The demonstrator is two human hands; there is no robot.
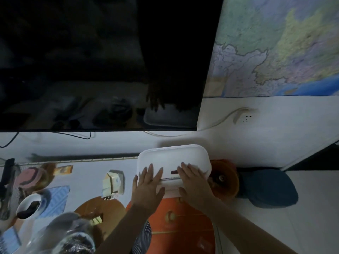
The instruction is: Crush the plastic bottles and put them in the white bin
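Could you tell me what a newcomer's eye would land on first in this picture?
Probably the white bin at centre, with the left hand and right hand both flat on its lid. Above looms a large dark screen, with a colourful map on the wall to its right.

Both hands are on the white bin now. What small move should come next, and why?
Probably lift the lid: both the left hand and the right hand lie flat on the closed white bin, holding nothing, and a clear plastic bottle waits at lower left.

head view | looks steeply down and forward | close above white bin (174, 158) by wall
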